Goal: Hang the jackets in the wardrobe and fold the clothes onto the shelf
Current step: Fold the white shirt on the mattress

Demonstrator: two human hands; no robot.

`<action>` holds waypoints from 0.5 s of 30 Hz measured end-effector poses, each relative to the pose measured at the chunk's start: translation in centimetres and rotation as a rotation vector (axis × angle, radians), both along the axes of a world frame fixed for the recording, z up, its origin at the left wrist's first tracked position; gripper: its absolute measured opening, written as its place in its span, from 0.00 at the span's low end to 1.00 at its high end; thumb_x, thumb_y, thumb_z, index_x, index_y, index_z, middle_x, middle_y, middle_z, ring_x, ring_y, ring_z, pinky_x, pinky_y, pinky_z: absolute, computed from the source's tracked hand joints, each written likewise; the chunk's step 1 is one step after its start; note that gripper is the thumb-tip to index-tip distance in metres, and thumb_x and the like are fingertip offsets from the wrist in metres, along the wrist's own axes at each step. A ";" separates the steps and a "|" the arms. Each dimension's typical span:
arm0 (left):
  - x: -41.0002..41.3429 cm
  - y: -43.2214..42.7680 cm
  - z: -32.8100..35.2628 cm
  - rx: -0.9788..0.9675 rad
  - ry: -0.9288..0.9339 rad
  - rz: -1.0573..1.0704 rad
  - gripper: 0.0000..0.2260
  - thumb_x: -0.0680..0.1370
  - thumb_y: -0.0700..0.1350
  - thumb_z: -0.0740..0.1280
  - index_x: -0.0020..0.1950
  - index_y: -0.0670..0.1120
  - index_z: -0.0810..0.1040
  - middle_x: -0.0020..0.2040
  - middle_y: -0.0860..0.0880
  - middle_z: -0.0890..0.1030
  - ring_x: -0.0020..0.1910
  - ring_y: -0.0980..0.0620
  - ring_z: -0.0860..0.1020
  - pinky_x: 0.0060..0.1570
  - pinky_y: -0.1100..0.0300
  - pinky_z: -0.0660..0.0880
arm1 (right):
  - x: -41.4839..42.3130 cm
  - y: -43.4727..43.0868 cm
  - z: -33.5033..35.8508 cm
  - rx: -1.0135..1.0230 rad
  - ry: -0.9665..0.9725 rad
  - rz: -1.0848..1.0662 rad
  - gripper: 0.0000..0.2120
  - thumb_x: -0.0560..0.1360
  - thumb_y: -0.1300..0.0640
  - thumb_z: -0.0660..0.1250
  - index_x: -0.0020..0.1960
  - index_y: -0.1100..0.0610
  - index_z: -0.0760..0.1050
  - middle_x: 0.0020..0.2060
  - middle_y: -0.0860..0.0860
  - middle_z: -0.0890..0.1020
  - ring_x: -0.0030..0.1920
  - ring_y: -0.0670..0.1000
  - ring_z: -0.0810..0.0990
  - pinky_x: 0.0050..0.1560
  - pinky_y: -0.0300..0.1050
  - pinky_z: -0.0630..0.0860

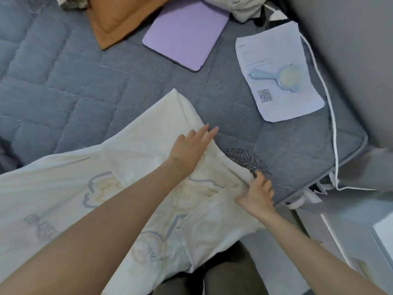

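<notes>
Head view: nearest the camera are 2 bare forearms coming in from 6 and 7 o'clock over a white garment (63,188). The garment lies spread on the grey quilted bed (63,81), filling the frame from centre to 8 o'clock, faint printed graphics facing up, lower edge hanging off the bed toward the camera.

Left hand (189,147): flat on the cloth near centre, fingers extended and slightly spread, gripping nothing, pressing the fabric down.

Right hand (257,192): at 4 o'clock, fingers pinched narrow on the garment's edge, apparently pulling it taut.

Handling, my read: thin, light, limp cotton, zero stiffness, not fragile, not slippery on the quilt. Best taken at seams or hem corners with a pinch; flatten by palm, then fold. It wrinkles easily.

Count:
- 1 white garment in hand
- 1 orange cloth (114,20) at 12 o'clock
- 1 pale bundle of cloth (240,7) at 1 o'clock, piece count unclear
- 1 purple flat case (185,33), laptop or tablet, cannot tell which
- 1 paper sheet (276,60) at 2 o'clock, with 1 blue hairbrush (280,76) on it
- 1 white cord (331,116) along the bed's right edge
- 1 dark mesh patch (242,156) just beside the right hand, unidentified

No wardrobe, shelf or jackets in frame.
</notes>
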State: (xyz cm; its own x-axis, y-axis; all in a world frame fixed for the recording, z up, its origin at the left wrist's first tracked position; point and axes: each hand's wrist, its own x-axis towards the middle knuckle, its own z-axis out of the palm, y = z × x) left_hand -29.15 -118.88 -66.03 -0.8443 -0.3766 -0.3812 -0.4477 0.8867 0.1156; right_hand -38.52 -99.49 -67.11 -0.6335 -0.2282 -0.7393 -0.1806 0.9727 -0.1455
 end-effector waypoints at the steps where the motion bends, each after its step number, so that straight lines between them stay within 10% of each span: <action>1: -0.7 -0.4 -0.4 -0.032 -0.041 0.002 0.41 0.76 0.33 0.61 0.77 0.49 0.36 0.79 0.46 0.43 0.67 0.46 0.65 0.51 0.56 0.70 | 0.2 0.5 -0.2 0.010 0.020 -0.023 0.46 0.66 0.52 0.75 0.74 0.56 0.50 0.69 0.59 0.58 0.69 0.63 0.58 0.67 0.57 0.61; 5: -2.8 -1.4 -2.0 -0.105 -0.191 -0.040 0.40 0.78 0.36 0.61 0.76 0.50 0.33 0.78 0.45 0.41 0.65 0.46 0.66 0.45 0.58 0.68 | -0.2 2.0 -1.0 -0.027 0.045 -0.021 0.38 0.64 0.45 0.75 0.66 0.56 0.61 0.64 0.56 0.69 0.66 0.60 0.66 0.61 0.56 0.67; 15: -3.4 -2.4 -2.3 -0.229 -0.347 -0.027 0.23 0.76 0.38 0.64 0.68 0.44 0.60 0.61 0.45 0.73 0.59 0.46 0.76 0.43 0.58 0.65 | -1.6 2.1 -1.5 -0.092 -0.083 0.120 0.10 0.70 0.50 0.68 0.48 0.53 0.81 0.47 0.54 0.84 0.51 0.57 0.81 0.43 0.44 0.74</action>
